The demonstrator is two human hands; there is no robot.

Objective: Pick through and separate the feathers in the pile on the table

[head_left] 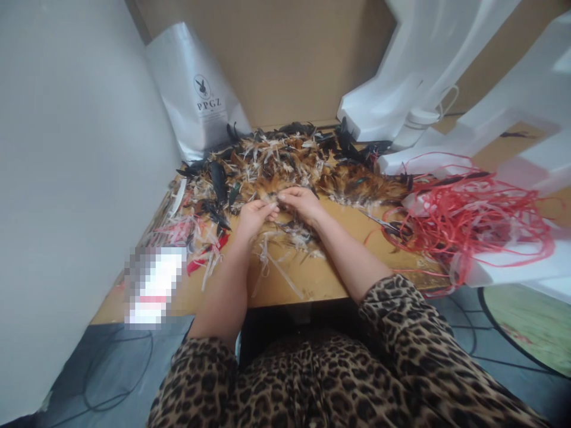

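My left hand (257,216) and my right hand (301,203) are close together over the near edge of a feather heap. Both are closed in a pinch, with fingertips almost meeting on a small brown feather (269,193). How many feathers are between the fingers is hard to make out. Behind them spreads the heap of brown and black feathers (285,157), mixed with pale ties. Below my hands lie loose feather scraps (298,236) and whitish strips (264,261). A pair of scissors (387,223) rests to the right.
A tangle of red and clear plastic ribbon (482,211) covers the table's right side. At the back left stands a silver bag (196,89). White plastic bags (379,101) and a white cup (419,122) are at the back right. The wooden table (330,279) ends before my lap.
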